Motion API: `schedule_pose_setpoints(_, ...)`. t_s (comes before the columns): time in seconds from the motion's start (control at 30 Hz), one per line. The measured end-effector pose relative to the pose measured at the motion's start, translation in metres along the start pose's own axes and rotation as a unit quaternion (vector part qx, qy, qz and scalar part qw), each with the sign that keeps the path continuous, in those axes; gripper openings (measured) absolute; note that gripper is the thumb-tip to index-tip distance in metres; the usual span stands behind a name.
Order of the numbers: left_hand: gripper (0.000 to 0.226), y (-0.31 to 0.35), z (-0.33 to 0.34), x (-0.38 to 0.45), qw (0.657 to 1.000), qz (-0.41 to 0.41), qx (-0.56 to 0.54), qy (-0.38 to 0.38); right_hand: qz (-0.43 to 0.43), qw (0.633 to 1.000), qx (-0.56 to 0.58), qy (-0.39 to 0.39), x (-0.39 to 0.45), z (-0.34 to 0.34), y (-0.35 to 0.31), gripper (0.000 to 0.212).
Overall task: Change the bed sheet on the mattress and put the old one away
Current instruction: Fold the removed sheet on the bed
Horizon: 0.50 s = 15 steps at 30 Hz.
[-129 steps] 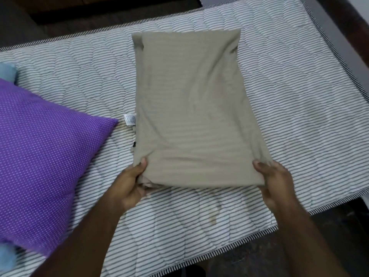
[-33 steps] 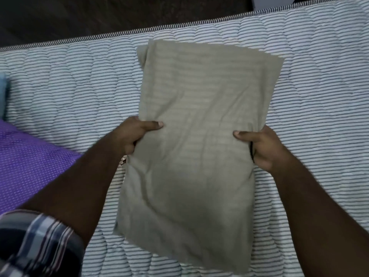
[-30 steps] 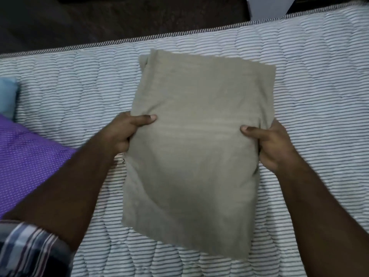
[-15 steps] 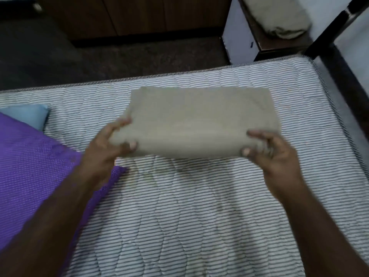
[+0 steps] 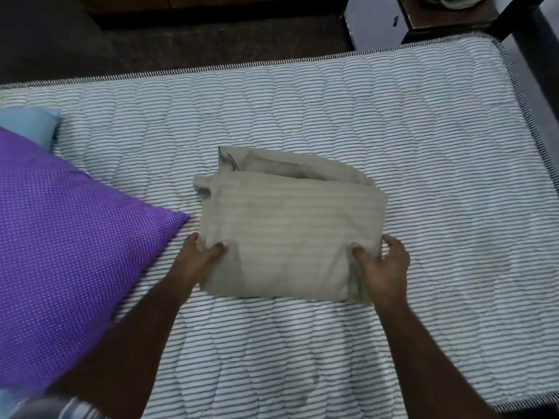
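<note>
Hands first: the left hand [image 5: 202,259] has its thumb on top of the folded beige sheet [image 5: 287,234] and the other fingers tucked under the near left corner, so it's pinching that edge. The right hand [image 5: 381,264] does the same at the near right corner, thumb on top and fingers curled around the side of the fabric. Both forearms come in from the bottom of the shot, and there's a bit of a plaid sleeve [image 5: 75,406] at the lower left, pretty blurry. The sheet itself is folded into a chunky rectangle and sits flat on the mattress [image 5: 423,146], roughly mid-frame, with a second layer poking out past the far edge and a little flap sticking out at the far left corner. The mattress is bare, white with thin dark stripes and wavy quilting, with corded piping round its edge. A purple pillow with white dots [image 5: 66,237] lies on the left, its corner pointing at the sheet and just beside it, though I can't tell if they touch. Behind it a light blue cushion [image 5: 28,124] peeks out. Past the far edge there's dark floor [image 5: 211,40], and at the top right a white cabinet side [image 5: 375,24] next to a dark bed frame post [image 5: 514,16].
</note>
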<state>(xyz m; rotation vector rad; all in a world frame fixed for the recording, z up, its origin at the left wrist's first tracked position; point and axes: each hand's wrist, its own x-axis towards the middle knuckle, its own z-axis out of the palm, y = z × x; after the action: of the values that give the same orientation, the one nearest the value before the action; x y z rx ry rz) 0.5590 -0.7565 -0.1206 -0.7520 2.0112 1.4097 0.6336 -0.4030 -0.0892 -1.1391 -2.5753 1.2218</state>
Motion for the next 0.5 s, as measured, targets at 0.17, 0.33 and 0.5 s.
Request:
schedule_pose_setpoints(0.17, 0.106, -0.011, 0.013, 0.014, 0.982, -0.047, 0.105, 0.148, -0.201, 0.952, -0.225, -0.053, 0.039, 0.02, -0.019, 0.092)
schedule_pose_setpoints(0.33, 0.082, -0.044, 0.053, -0.051, 0.938, -0.146, -0.14, 0.28, -0.296, 0.896, -0.329, -0.033, 0.067, 0.041, -0.066, 0.098)
schedule_pose_setpoints(0.5, 0.047, -0.025, 0.109, -0.086, 0.887, -0.246, -0.391, 0.014, -0.298, 0.843, -0.407, -0.183, 0.109, 0.076, -0.12, 0.12)
